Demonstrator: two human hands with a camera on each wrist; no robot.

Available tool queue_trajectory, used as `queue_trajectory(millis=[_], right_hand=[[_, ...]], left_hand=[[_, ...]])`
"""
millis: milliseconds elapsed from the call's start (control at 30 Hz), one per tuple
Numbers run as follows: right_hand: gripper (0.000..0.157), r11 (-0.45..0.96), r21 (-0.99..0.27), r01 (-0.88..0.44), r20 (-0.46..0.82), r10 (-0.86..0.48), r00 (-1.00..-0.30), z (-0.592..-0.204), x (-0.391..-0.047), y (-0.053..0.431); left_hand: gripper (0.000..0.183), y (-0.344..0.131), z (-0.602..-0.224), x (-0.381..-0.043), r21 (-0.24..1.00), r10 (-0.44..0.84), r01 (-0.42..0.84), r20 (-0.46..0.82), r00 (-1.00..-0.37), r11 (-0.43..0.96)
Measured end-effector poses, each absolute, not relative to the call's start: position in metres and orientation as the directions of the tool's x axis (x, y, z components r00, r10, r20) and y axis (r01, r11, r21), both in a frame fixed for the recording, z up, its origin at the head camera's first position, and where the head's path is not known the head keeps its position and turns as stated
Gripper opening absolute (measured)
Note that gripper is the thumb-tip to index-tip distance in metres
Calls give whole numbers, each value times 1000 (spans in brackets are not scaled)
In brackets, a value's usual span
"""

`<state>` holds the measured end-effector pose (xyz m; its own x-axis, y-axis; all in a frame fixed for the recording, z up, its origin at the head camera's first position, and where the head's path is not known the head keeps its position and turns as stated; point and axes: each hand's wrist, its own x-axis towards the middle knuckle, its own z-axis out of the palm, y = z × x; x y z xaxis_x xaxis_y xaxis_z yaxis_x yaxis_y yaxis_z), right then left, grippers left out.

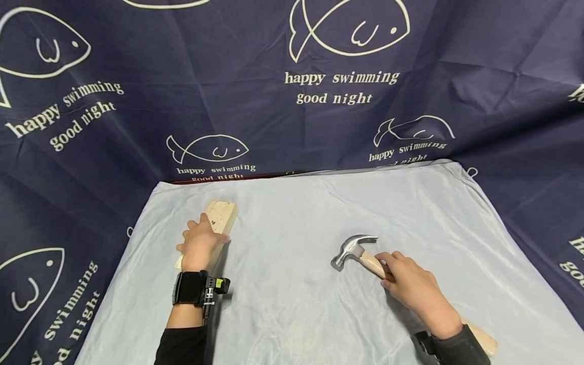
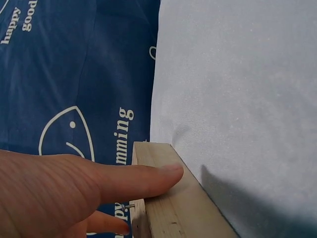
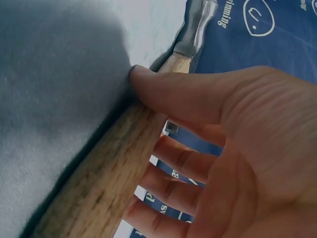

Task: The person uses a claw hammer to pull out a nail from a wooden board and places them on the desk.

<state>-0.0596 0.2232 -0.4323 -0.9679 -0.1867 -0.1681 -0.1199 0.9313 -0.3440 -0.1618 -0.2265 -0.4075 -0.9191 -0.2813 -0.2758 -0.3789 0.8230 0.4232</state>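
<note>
A pale wooden block lies at the left of the light grey cloth. My left hand lies over it; in the left wrist view the thumb rests along the top of the block and a finger hooks down its outer side. A claw hammer with a wooden handle lies at the right, head pointing away. My right hand covers the middle of the handle. In the right wrist view the thumb touches the handle, while the fingers hang spread, apart from it.
The grey cloth covers the table. A dark blue sheet with white fish and lettering hangs behind and drapes down both sides. The handle's end reaches close to the cloth's near right edge. A black strap with a camera sits on my left wrist.
</note>
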Motion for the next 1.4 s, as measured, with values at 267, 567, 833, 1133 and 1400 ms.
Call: queue_trajectory(millis=[267,567,833,1133,1400], right_hand=[[43,927,-341,-155,-69,-189,-980,-435,-58,222],[36,936,-319,-150,-62,-179,-982,-435,-59,216],[27,946,-287,-152,-8,-161,-987,-442,-62,206],[19,949,-289,-125,76,-107,-991,-444,-63,207],[25,944,-289,-162,120,-132,-984,-442,-64,209]], left_hand=[[86,-229,-413,-157,472,-263,-326,-195,-945,819],[72,-219,-418,-146,533,-236,-266,-126,-964,803],[72,-197,-414,-141,538,-185,-192,-69,-980,821],[72,-168,-399,-141,520,-120,-121,-36,-992,846],[70,-152,-402,-138,495,-79,-79,-21,-997,865]])
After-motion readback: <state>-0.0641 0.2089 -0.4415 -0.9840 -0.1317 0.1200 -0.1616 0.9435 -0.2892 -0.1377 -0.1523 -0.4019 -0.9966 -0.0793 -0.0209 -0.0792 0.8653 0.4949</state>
